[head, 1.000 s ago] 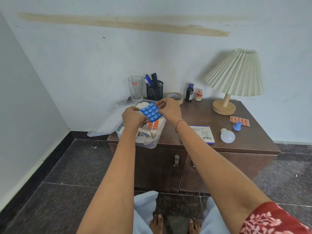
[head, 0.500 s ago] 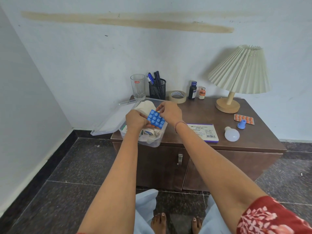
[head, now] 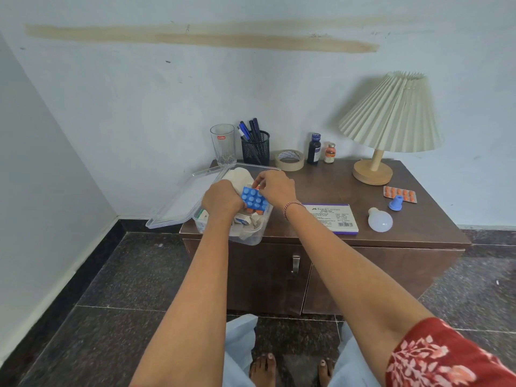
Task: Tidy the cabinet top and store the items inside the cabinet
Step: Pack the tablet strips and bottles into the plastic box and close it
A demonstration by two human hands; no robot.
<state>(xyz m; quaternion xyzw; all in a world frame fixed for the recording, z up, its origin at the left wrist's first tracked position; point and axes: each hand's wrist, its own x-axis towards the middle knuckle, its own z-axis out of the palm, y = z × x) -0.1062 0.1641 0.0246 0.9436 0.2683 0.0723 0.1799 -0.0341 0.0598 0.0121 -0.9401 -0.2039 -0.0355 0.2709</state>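
Currently left hand (head: 222,201) is pinching the blue blister pack (head: 254,198) by its left edge, right hand (head: 276,188) pinching its top edge; clear plastic container (head: 249,238) sitting below both hands.

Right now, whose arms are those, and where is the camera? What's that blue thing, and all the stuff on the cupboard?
There is no machine here, just a person. The camera sits on their head and looks down, so you see their own two arms and feet. The left hand and right hand both hold a blue pill sheet over an open clear box at the left front of the cabinet; its lid lies beside it. Also on the cabinet: a lamp, a light bulb, a stamp pad box, an orange pill sheet, a glass, a pen cup, a tape roll, a dark bottle and a tiny bottle.
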